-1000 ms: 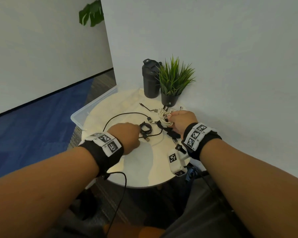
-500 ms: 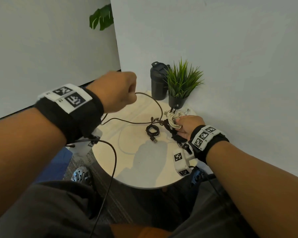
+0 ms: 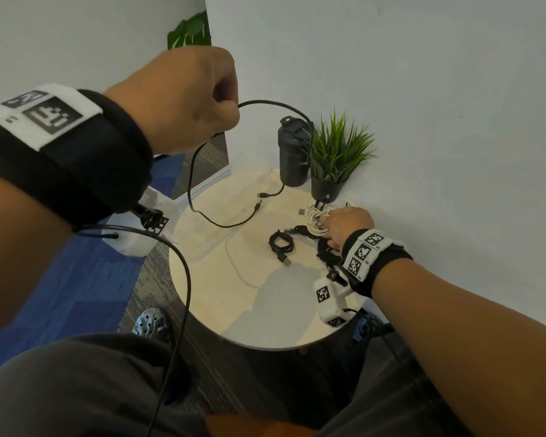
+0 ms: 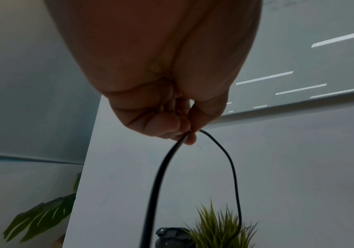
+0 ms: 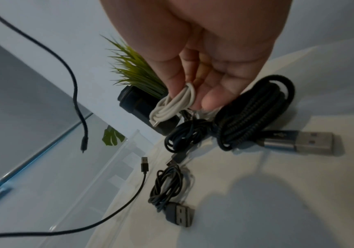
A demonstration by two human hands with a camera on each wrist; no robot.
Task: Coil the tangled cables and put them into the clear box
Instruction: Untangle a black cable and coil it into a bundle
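Observation:
My left hand is raised high over the round white table and pinches a thin black cable near its middle. Both plug ends hang down over the tabletop. My right hand sits at the table's back right and pinches a coiled white cable between thumb and fingers. Under that hand lie a thick braided cable bundle and a dark tangled bundle. A small black coil lies mid-table. The clear box stands beyond the table's left edge.
A black bottle and a potted grass plant stand at the back of the table against the white wall. Blue carpet lies to the left, and my knees are below the table's front edge.
My left hand rose from the tabletop, lifting the thin black cable up and left until it pulled free of the pile. The right hand stayed on the white coil.

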